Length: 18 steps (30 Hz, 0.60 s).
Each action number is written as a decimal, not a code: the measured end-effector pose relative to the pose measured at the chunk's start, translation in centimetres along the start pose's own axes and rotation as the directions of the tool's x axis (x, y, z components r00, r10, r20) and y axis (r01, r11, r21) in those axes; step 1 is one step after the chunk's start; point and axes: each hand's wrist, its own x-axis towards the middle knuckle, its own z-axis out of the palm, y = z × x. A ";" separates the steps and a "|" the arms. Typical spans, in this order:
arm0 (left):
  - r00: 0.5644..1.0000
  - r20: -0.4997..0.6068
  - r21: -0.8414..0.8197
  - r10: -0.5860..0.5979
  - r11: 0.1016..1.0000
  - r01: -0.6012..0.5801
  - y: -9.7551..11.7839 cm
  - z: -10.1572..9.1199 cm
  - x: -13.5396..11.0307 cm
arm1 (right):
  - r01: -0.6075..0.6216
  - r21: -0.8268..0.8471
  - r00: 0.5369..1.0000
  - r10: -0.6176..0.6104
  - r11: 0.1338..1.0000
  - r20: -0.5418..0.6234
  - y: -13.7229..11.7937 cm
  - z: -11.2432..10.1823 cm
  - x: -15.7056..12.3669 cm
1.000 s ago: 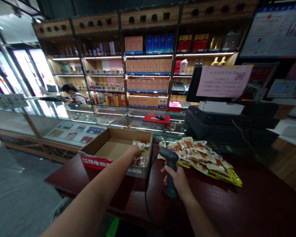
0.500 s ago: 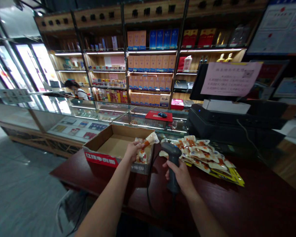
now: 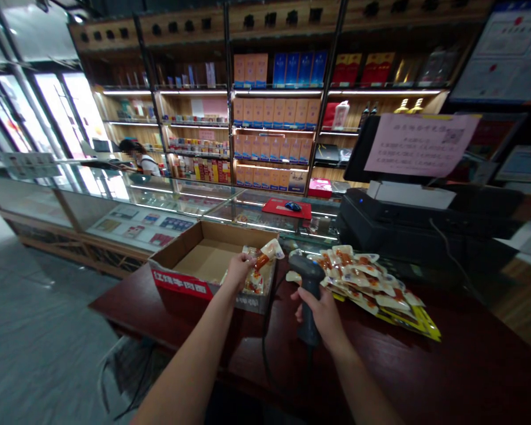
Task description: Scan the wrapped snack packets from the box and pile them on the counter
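Observation:
My left hand (image 3: 239, 271) is closed on a vacuum-packed snack (image 3: 269, 252), a clear and white packet with reddish-brown food inside. It holds the packet over the right end of an open cardboard box (image 3: 181, 282), where similar packets (image 3: 253, 282) lie. My right hand (image 3: 316, 304) grips the handle of a dark grey barcode scanner (image 3: 308, 271), whose head points toward the box side. Right of the scanner is a heap of the same snack packets (image 3: 363, 274), with yellow packaging (image 3: 425, 324) beneath its right end.
Everything rests on a dark red table (image 3: 380, 372). The scanner's cable (image 3: 265, 354) hangs near the box. A monitor with a pink notice (image 3: 420, 144) stands behind the heap. Beyond are a glass counter (image 3: 172, 195), a mouse (image 3: 292, 206) on a red mat, shelves and a seated person (image 3: 144, 159).
My left hand has lowered the snack packet very slightly toward the box. The scanner stays in my right hand, nearly still. The whole view has shifted a little.

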 end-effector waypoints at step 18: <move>0.993 0.077 -0.233 -0.084 0.967 0.100 1.6 0.1 -1.0 | -0.026 0.023 0.997 0.027 0.999 -0.069 0.7 -2.8 -0.5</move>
